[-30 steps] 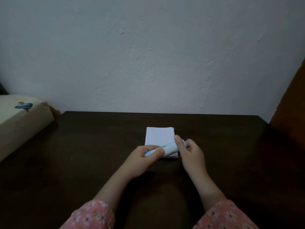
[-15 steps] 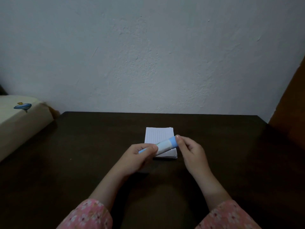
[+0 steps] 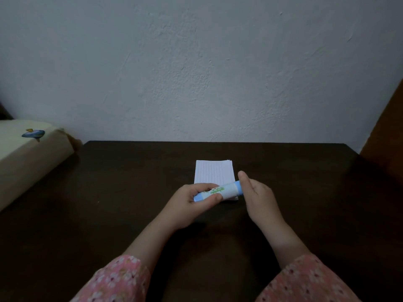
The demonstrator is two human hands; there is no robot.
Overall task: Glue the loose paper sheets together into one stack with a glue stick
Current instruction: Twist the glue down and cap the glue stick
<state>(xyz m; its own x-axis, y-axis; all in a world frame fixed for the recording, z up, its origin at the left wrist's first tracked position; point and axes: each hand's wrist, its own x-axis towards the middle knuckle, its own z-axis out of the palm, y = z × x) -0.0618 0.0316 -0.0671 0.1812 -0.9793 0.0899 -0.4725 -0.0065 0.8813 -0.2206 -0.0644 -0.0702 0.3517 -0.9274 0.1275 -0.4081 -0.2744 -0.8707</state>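
Note:
A small stack of lined white paper sheets [image 3: 214, 172] lies on the dark table [image 3: 130, 192], near the middle. Just above its near edge I hold a glue stick [image 3: 224, 191], white with blue ends and a green print, lying almost level. My left hand [image 3: 192, 203] grips its left half, fingers curled round the barrel. My right hand [image 3: 258, 197] is at the blue cap end on the right. Its thumb points up above the cap and its fingers curl behind the cap, mostly hidden. The cap is on the stick.
A cream cushion or mattress edge [image 3: 28, 153] with a small blue print juts in at the far left. A pale wall [image 3: 196, 73] stands right behind the table. A brown wooden surface [image 3: 388, 131] rises at the far right.
The glue stick dipped left and lower with my left hand, then came back to near level over the stack's front edge. My right thumb has lifted off the cap.

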